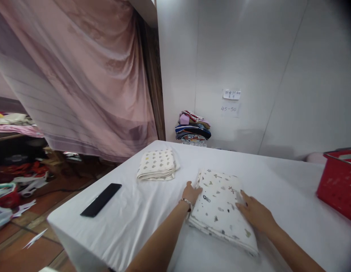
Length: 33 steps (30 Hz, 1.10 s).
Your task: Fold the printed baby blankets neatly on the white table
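A folded white cloth with small grey and green prints [221,207] lies on the white-covered table [130,226]. Against its left edge rests my left hand [191,193], a bracelet at the wrist, its thumb over the edge and the other fingers partly hidden. My right hand [256,213] touches the cloth's right side with fingers apart. Farther back on the left is a second folded cloth, cream with a grey pattern [157,164].
A black flat object [101,200] lies near the table's left edge. At the right stands a red basket [338,185]. Stacked fabrics [193,128] are by the white wall, a pink curtain [101,75] hangs at left, and items clutter the floor.
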### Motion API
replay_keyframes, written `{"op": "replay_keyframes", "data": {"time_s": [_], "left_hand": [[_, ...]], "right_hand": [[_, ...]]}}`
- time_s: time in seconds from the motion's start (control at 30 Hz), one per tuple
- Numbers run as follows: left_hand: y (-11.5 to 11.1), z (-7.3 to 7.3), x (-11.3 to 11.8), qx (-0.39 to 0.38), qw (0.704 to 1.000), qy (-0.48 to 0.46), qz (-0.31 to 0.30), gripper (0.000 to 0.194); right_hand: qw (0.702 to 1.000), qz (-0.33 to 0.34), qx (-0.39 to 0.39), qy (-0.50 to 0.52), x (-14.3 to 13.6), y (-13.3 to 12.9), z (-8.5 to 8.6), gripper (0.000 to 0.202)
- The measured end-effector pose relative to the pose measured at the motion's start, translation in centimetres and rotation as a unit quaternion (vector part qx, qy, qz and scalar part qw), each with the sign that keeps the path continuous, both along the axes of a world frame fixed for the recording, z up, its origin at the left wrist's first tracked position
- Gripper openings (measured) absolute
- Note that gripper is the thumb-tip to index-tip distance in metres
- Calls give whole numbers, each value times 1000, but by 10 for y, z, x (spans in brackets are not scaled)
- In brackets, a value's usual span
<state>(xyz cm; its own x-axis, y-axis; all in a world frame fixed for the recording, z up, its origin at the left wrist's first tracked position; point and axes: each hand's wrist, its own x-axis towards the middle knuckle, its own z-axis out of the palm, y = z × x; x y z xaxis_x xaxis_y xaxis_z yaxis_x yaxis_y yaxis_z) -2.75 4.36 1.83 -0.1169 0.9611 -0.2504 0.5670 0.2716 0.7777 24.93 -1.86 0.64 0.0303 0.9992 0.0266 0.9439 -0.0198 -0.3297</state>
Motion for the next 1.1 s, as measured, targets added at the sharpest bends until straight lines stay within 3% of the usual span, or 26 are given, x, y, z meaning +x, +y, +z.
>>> {"op": "replay_keyframes", "data": {"time_s": [0.1, 0.27, 0.4, 0.53, 0.63, 0.77, 0.93, 1.1], "left_hand": [[-1, -2, -2, 4, 1000, -16, 9, 76], [-4, -5, -7, -2, 998, -59, 23, 74], [-8, -8, -8, 0, 993, -114, 28, 69], [-8, -13, -8, 4, 991, -129, 34, 64], [-6, -18, -8, 11, 992, -120, 29, 61], [-3, -21, -7, 9, 993, -113, 26, 58], [-1, -20, -7, 19, 993, -111, 23, 53], [1, -25, -7, 19, 991, -130, 28, 57]], "right_hand": [[993, 61, 99, -31, -11, 14, 14, 58], [980, 144, 129, -47, -47, 55, 22, 56], [985, 136, 75, -74, -59, 86, 7, 57], [988, 128, -3, -89, -56, 98, -5, 62], [989, 120, -5, -88, -64, 101, 5, 63], [985, 152, 3, -79, -98, 114, 20, 62], [978, 196, -1, -72, -131, 132, 10, 61], [979, 186, -38, -68, -129, 128, 11, 63]]}}
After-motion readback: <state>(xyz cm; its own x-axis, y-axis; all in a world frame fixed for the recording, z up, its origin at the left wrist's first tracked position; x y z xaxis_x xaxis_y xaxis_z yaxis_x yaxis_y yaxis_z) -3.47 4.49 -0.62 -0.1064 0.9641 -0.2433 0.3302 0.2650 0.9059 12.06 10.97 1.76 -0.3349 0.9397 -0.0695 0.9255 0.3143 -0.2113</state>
